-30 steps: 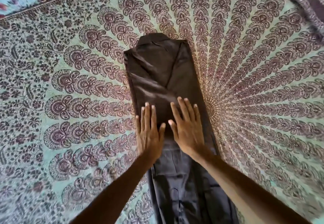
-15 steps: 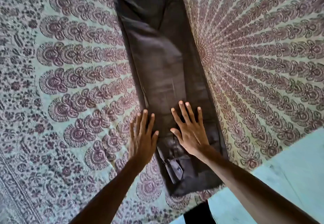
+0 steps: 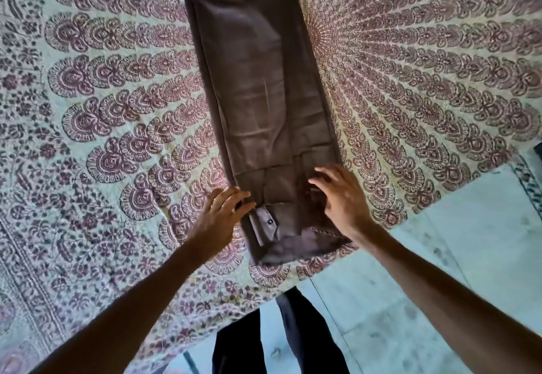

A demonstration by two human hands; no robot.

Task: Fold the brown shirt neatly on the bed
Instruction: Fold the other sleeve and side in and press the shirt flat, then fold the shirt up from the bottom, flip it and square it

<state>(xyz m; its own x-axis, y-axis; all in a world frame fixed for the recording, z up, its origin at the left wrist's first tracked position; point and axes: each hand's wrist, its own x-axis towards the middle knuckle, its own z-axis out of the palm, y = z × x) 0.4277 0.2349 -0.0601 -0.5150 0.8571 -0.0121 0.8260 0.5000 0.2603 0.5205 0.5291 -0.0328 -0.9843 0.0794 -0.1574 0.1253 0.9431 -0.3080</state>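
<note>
The brown shirt point(image 3: 264, 104) lies on the bed as a long narrow strip, sides folded in, running from the top of the head view down to the near bed edge. A cuff with a dark button point(image 3: 265, 222) shows at its near end. My left hand point(image 3: 221, 218) hovers at the strip's left edge near that end, fingers apart and lightly curled. My right hand point(image 3: 341, 197) is over the right edge at about the same height, fingers spread and bent. Neither hand has cloth pinched in it.
The bed is covered by a pale green sheet point(image 3: 102, 110) with a maroon peacock-feather print. Its near edge runs diagonally; beyond it is pale tiled floor point(image 3: 440, 256). My dark trouser legs point(image 3: 264, 341) stand at the bed's edge.
Both hands slid down the shirt toward its near end and lifted from flat pressing to a curled hover at the two side edges. The view dropped toward the bed edge.
</note>
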